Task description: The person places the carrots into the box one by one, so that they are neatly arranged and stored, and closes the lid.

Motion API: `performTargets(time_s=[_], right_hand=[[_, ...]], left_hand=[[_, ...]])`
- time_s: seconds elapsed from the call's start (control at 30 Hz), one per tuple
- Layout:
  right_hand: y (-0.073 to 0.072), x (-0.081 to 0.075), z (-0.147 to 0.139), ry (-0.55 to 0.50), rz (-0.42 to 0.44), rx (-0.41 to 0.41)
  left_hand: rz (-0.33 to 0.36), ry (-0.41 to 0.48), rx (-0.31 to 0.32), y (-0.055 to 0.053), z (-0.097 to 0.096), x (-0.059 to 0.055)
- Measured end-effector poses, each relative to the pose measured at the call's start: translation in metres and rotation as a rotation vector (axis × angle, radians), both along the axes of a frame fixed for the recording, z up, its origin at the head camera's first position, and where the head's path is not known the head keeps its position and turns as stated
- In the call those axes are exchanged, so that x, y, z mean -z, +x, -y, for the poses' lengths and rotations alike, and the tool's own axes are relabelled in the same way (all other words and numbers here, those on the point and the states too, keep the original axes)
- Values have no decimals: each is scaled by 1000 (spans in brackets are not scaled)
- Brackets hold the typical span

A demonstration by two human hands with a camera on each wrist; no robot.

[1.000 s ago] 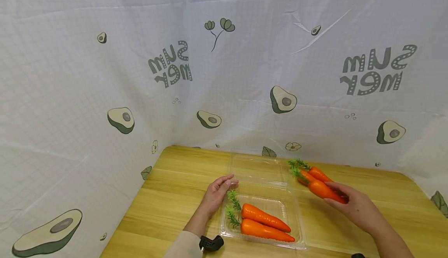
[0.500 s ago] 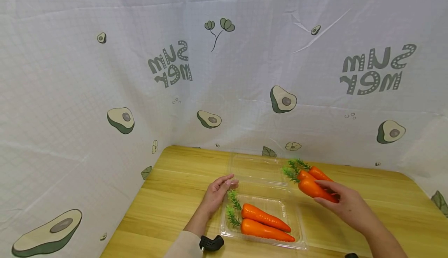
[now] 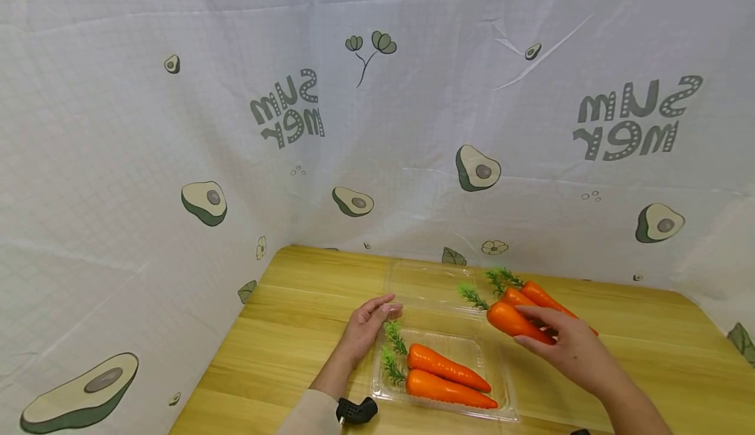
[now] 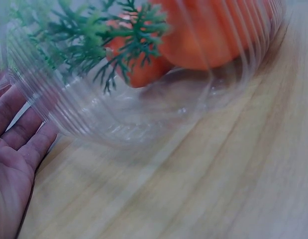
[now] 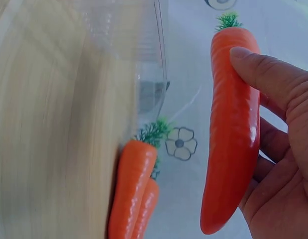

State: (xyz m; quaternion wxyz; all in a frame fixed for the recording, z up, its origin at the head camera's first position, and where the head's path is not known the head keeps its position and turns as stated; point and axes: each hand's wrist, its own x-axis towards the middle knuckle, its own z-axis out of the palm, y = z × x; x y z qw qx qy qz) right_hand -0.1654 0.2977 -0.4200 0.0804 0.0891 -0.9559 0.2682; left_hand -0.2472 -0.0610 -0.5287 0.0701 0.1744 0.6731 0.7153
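Observation:
My right hand (image 3: 569, 346) pinches an orange carrot (image 5: 233, 134) with green leaves, thumb on one side and fingers on the other. The right wrist view shows this carrot raised off the wooden table. My left hand (image 3: 361, 330) touches the left side of a clear plastic clamshell box (image 3: 504, 389), close to its hinge, with fingers fairly straight. Through the box wall, the left wrist view shows those fingers (image 4: 24, 124) against the plastic. Inside the box, two carrots (image 3: 448, 367) lie side by side, leaves to the left.
Two more carrots (image 5: 131, 184) lie on the table (image 3: 283, 330) behind the right hand, partly hidden by it in the head view. The box's clear lid (image 3: 433, 281) lies folded back behind it. A printed white curtain (image 3: 401, 127) stands behind the table.
My right hand has moved left with the carrot, away from the other two and towards the box. More of those two now shows. My left hand and the box stay in place.

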Motion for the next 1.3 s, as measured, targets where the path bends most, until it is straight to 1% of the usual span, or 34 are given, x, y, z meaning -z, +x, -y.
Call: performTargets(time_s=[0.17,0.27,0.4,0.6,0.83,1.0,1.3], right_hand=[[1,-1,8,-28,-42,-46],[2,0,13,-35,-55,-60],[3,1,19,-25,-52,-69],[3,2,27,-24,-9,-74],[3,6,33,-66,-43,-124],[4,8,40,-65,-43,-143],[4,6,51,-68,-47,-179]], left_hand=[[0,-1,2,0,0,0],[2,1,2,0,0,0],[6,5,4,1,0,0],[4,0,7,0,0,0],[3,-9,6,-1,1,1],[5,-12,4,0,1,1],[6,-8,14,0,1,0]])
